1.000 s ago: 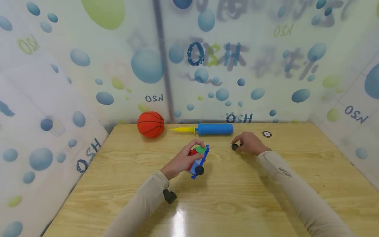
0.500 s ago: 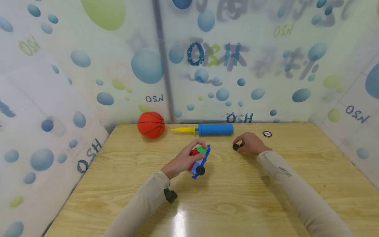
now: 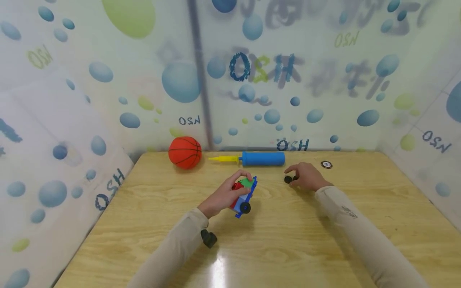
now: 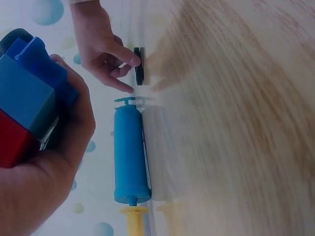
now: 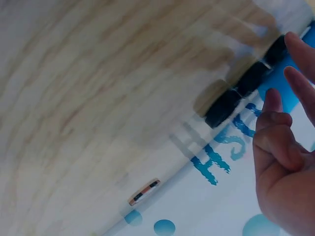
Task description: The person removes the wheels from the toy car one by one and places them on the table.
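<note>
A building-block toy car [image 3: 242, 197] with red, green and blue parts and a black wheel [image 3: 245, 207] is gripped by my left hand [image 3: 225, 196], raised over the table's middle. In the left wrist view, the car's blue and red blocks [image 4: 27, 93] sit against the curled fingers. To the right, several small black wheels [image 3: 288, 180] lie on the table, partly covered by my right hand [image 3: 307, 177]. The right wrist view has them as a row of black wheels [image 5: 222, 108], with the right fingers spread beside them and nothing pinched.
Along the back of the wooden table [image 3: 273, 244] are a red toy basketball [image 3: 185, 152] and a blue hand pump [image 3: 263, 159] with a yellow nozzle [image 3: 225, 159]. A round black-and-white chip [image 3: 326, 164] lies behind the right hand. Bubble-patterned curtains [image 3: 309, 72] enclose the table.
The right thumb and index finger have loosened from a black wheel, which now lies beside another. My left hand keeps its grip on the toy car, nearly still.
</note>
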The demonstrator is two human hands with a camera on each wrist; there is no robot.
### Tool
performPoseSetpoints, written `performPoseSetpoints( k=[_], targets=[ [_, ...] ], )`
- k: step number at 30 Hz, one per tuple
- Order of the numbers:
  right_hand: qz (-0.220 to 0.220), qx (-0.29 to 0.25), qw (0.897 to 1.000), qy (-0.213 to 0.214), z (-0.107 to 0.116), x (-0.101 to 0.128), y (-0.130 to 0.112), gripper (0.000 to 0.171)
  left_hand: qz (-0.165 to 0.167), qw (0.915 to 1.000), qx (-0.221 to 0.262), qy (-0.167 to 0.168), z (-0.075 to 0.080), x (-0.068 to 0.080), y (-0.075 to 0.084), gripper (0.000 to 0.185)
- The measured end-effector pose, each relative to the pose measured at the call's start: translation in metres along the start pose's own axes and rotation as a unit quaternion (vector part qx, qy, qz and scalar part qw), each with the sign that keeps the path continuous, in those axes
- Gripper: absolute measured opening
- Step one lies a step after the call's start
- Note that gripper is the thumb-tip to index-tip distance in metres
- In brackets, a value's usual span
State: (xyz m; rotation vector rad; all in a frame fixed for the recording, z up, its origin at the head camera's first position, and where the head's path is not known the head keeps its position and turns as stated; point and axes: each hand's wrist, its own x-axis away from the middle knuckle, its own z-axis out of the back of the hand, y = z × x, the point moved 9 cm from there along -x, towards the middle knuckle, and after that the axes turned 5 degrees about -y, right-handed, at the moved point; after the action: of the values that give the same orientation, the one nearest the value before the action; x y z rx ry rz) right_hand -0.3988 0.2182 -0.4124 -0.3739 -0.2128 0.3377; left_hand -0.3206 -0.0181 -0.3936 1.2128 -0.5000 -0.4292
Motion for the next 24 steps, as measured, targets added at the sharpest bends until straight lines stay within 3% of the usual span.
performPoseSetpoints(
  k=[7, 12, 17, 24],
  targets=[
    [0.038, -0.018, 0.999, 0.032, 0.010, 0.017, -0.009, 0.040, 0.000, 0.9997, 0.022, 0.011, 0.002, -0.001, -0.003, 0.023],
    [0.049, -0.082, 0.995, 0.038, 0.010, 0.030, -0.019, 0.038, 0.006, 0.9958, 0.073, 0.054, 0.010, 0.000, -0.006, 0.025],
    [0.093, -0.132, 0.986, 0.033, 0.006, 0.041, -0.046, 0.036, -0.020, 0.9879, 0.123, 0.092, 0.017, 0.000, -0.005, 0.026],
    [0.147, -0.177, 0.973, 0.030, -0.003, 0.054, -0.085, 0.032, -0.061, 0.9780, 0.165, 0.113, 0.018, 0.004, -0.002, 0.022]
  ],
)
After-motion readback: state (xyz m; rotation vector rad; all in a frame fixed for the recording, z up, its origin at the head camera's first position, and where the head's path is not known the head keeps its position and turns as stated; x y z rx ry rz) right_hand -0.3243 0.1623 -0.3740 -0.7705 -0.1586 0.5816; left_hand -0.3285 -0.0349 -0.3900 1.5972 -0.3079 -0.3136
